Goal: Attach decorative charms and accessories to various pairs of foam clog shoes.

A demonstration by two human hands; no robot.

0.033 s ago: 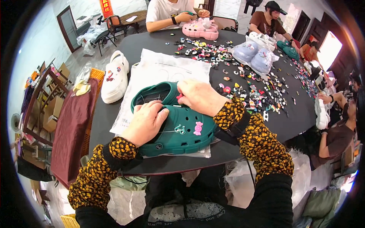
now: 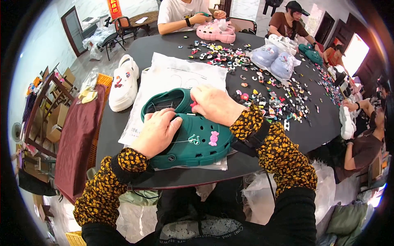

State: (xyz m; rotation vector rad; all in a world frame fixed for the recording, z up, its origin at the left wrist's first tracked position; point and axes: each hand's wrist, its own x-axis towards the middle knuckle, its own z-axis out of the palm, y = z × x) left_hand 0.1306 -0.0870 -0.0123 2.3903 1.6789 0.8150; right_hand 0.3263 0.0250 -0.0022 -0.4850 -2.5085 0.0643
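Observation:
Two dark green clogs [image 2: 180, 156] lie side by side on a white plastic bag [image 2: 184, 74] at the table's near edge. The nearer one carries a pink candy-shaped charm [image 2: 214, 138] and a green-and-white charm [image 2: 194, 140], with a thin pale string running toward its heel. My left hand [image 2: 156, 133] is closed on the clogs where they meet, its thumb on the nearer one's upper. At the farther clog [image 2: 185, 99], my right hand [image 2: 215, 104] pinches a small pinkish-red charm [image 2: 193, 104] between thumb and fingers. Part of that clog is hidden behind this hand.
A white clog with charms [image 2: 124, 84] stands to the left. Loose charms [image 2: 262, 92] spread over the dark table [image 2: 119, 135] beyond my right hand. Bagged pale-blue clogs [image 2: 274, 61] lie farther off. Co-workers handle pink clogs [image 2: 216, 32] opposite and a white shoe [image 2: 348, 123] at right.

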